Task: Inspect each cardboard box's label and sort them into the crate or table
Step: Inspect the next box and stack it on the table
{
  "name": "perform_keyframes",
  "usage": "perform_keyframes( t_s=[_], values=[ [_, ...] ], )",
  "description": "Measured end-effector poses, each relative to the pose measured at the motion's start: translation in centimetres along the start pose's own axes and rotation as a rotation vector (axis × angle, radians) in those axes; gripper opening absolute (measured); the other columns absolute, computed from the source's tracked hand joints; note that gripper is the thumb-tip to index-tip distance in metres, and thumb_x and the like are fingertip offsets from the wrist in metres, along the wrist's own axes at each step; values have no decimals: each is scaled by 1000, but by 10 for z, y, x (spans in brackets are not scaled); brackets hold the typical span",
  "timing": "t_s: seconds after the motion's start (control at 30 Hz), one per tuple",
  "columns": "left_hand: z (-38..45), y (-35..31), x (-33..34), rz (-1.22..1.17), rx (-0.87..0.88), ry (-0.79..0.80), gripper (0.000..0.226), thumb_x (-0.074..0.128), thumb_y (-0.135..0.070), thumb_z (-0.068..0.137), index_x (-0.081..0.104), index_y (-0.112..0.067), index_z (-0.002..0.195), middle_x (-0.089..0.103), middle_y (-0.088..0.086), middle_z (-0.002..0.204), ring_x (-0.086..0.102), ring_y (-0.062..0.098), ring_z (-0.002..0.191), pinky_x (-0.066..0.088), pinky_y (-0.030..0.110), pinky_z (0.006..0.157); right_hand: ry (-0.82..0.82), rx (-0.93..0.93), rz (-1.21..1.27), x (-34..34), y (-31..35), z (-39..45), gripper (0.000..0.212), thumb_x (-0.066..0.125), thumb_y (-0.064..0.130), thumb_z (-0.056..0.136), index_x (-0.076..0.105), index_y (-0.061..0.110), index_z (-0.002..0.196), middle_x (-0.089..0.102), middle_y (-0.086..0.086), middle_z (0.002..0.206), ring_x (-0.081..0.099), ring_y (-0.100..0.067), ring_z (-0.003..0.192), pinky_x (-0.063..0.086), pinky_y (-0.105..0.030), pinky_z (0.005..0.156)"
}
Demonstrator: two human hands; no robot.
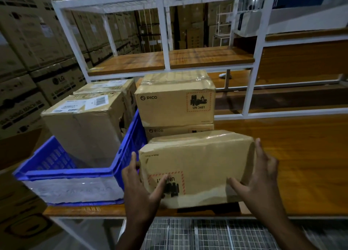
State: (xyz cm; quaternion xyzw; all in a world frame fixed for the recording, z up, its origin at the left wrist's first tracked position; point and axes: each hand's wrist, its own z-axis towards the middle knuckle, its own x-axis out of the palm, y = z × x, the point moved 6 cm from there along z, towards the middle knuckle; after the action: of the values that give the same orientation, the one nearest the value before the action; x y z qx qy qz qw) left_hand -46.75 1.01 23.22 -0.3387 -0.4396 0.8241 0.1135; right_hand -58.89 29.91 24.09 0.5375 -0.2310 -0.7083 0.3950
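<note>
Nearest, a cardboard box (197, 167) sits tilted at the front of the wooden table (301, 165), its red-bordered UN label (167, 184) upside down toward the camera. The left hand (139, 189) presses straight fingers along the box's left edge, thumb across the label; the right hand (258, 182) lies spread against its right edge (neither hand curls round it). Just behind stand two stacked PICO boxes (175, 103), the upper one showing UN 3481. Left of them, a blue crate (120, 167) holds two labelled boxes (84, 118). A white-framed shelf (163, 59) rises behind.
</note>
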Motion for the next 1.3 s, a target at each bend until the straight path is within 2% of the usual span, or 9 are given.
perform_keyframes(
  t_s=[0.2,0.37,0.57,0.67,0.73,0.87,1.1,1.17,1.3],
  values=[
    [1,16,11,109,57,80,120,85,-54,65,10,-40,157,31,-10,128,40,11,121,47,37,93,31,32,-158,10,-20,-10,140,93,27,59,-11,47,151,18,3,142,33,-26,132,49,-43,95],
    [-8,35,23,168,60,195,90,73,-68,65,41,-38,143,30,-11,135,45,18,126,49,39,102,80,19,-237,24,-36,-20,106,90,29,63,28,36,148,26,0,137,41,-24,124,50,-35,90],
    [-12,34,34,302,208,255,81,75,-66,70,51,-35,141,23,-9,161,22,16,148,34,46,116,92,-68,-372,33,-30,-21,94,87,35,66,39,28,145,23,-3,154,25,-26,141,40,-45,107],
    [-4,19,47,507,389,336,79,57,-77,77,51,-34,142,31,-6,161,8,16,154,17,56,122,191,-200,-610,46,-17,-15,95,82,49,67,37,28,147,22,-2,161,9,-22,150,12,-52,118],
    [2,11,57,641,435,427,86,40,-84,78,41,-36,149,25,-13,161,-2,13,155,1,57,123,267,-229,-698,55,-10,-10,98,80,56,65,38,25,148,28,-1,160,14,-20,150,5,-59,117],
    [6,4,65,708,472,539,102,11,-93,76,25,-32,156,11,-15,161,5,8,154,-2,51,124,336,-289,-745,67,-4,-6,108,83,61,56,42,20,147,41,-1,153,34,-16,142,14,-61,114],
    [11,4,68,721,443,603,116,-7,-96,65,23,-31,157,17,-12,165,6,4,153,-2,42,126,354,-313,-681,68,1,-1,98,78,59,68,37,23,150,35,4,156,28,-12,145,5,-45,120],
    [12,2,68,726,428,637,113,3,-95,65,19,-32,158,14,-12,166,3,4,153,-3,44,126,369,-318,-680,68,5,1,97,75,57,72,31,23,152,27,5,159,21,-11,147,4,-46,121],
    [10,6,69,705,460,594,100,24,-88,76,31,-28,156,27,-7,163,16,8,152,2,45,125,378,-322,-723,71,3,-1,105,81,61,60,41,21,148,38,3,154,33,-15,143,13,-54,116]
  ],
)
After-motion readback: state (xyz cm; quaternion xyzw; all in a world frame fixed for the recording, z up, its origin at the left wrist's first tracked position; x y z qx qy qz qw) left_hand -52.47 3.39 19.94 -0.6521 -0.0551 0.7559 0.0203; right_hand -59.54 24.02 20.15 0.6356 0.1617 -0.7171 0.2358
